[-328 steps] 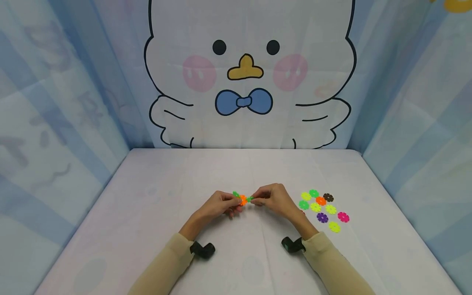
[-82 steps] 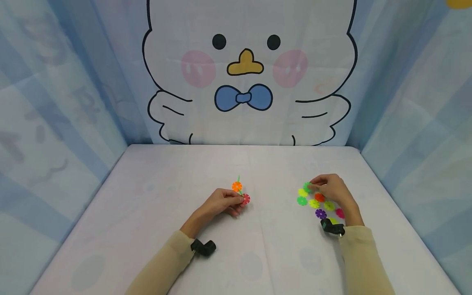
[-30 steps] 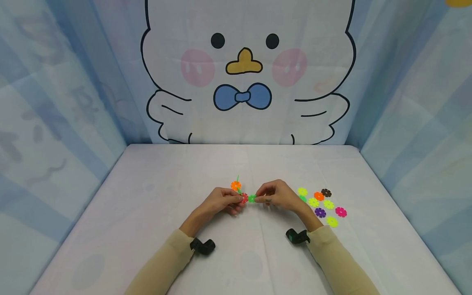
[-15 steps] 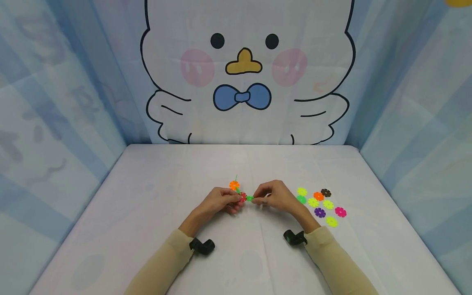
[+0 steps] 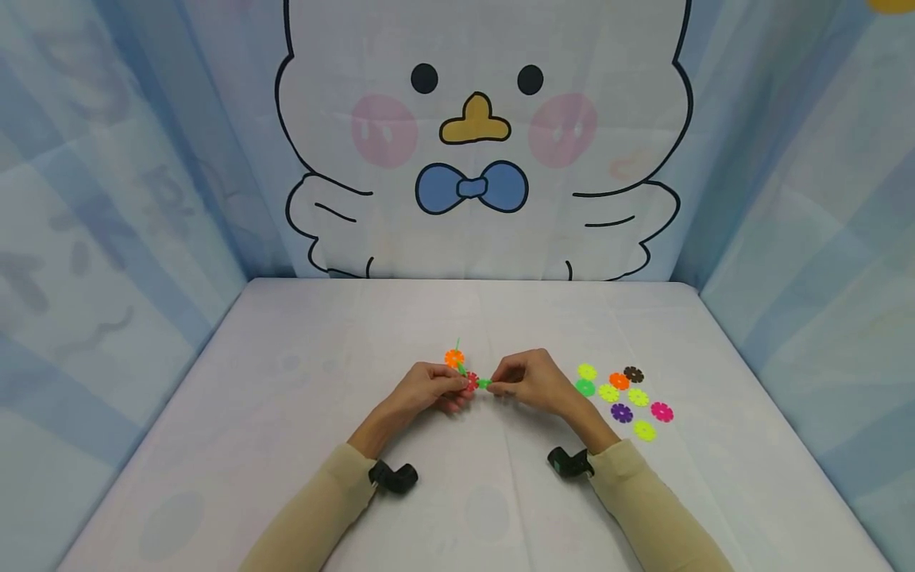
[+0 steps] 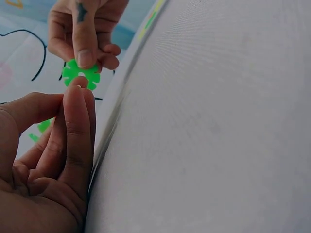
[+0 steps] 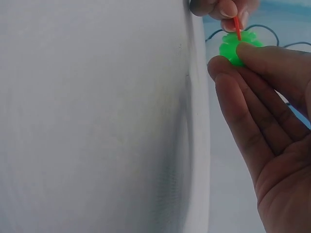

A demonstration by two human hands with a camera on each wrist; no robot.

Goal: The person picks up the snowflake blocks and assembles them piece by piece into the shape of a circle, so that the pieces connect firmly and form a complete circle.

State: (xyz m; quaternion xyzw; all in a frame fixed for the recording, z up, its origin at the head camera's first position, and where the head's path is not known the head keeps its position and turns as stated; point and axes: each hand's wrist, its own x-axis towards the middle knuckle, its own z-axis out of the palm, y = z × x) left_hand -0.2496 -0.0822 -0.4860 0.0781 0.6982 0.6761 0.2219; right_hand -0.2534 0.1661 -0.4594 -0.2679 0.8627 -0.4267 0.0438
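Near the middle of the table, my left hand (image 5: 432, 385) pinches a red snowflake disc (image 5: 472, 382) at the end of a short chain. Further up the chain come a green disc, an orange disc (image 5: 454, 359) and another green disc (image 5: 458, 345) seen nearly edge-on. Between thumb and fingers my right hand (image 5: 532, 380) grips a green snowflake disc (image 7: 228, 48). In the right wrist view, the red disc (image 7: 237, 26) stands edge-on against that green disc's rim; how deep their notches sit is unclear. The left fingers cover part of the red disc.
Loose notched discs lie right of my right hand: yellow (image 5: 645, 430), purple (image 5: 622, 413), pink (image 5: 662, 411), orange (image 5: 619, 381), brown (image 5: 633, 374) and green (image 5: 585, 388). A white cloth covers the table (image 5: 343, 326), with printed curtains behind and at both sides.
A red disc has joined the chain since the oldest frame. My right hand took a green disc from the loose group, brought it left to the red disc and turned it nearly edge-on.
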